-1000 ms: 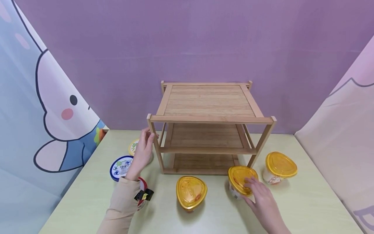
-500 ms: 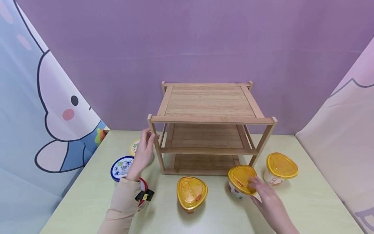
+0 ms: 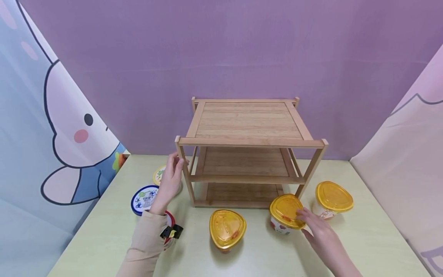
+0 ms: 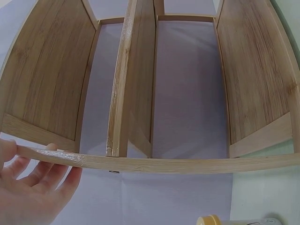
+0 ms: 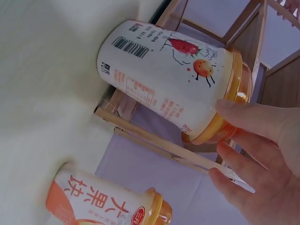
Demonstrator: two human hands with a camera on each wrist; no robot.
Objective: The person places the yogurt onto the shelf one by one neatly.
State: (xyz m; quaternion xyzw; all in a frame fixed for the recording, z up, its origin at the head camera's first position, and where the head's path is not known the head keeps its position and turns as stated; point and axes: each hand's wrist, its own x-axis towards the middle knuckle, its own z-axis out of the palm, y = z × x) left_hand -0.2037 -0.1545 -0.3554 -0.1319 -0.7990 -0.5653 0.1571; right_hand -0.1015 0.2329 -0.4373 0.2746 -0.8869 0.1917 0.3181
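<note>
A wooden three-tier rack (image 3: 250, 141) stands on the table. My left hand (image 3: 169, 182) grips its front left post; the left wrist view shows the thumb and fingers of this hand (image 4: 35, 187) curled about the wood (image 4: 187, 165). By the rack's front right foot stands a white cup with a yellow lid (image 3: 286, 211). My right hand (image 3: 323, 238) touches the lid's right side, fingers spread and relaxed. In the right wrist view the thumb of that hand (image 5: 262, 164) lies on the lid rim of the cup (image 5: 159, 77), which bears fruit drawings.
Another yellow-lidded cup (image 3: 226, 229) stands before the rack, and a third (image 3: 333, 197) at the right. Left of the rack are a blue-rimmed lid (image 3: 143, 198), a yellow-rimmed one (image 3: 158, 175) and a red-rimmed one (image 3: 170, 220), partly hidden by my left arm.
My right hand has moved a little to the right. The cup beside it has turned and stands straighter. My left hand has kept its hold on the rack.
</note>
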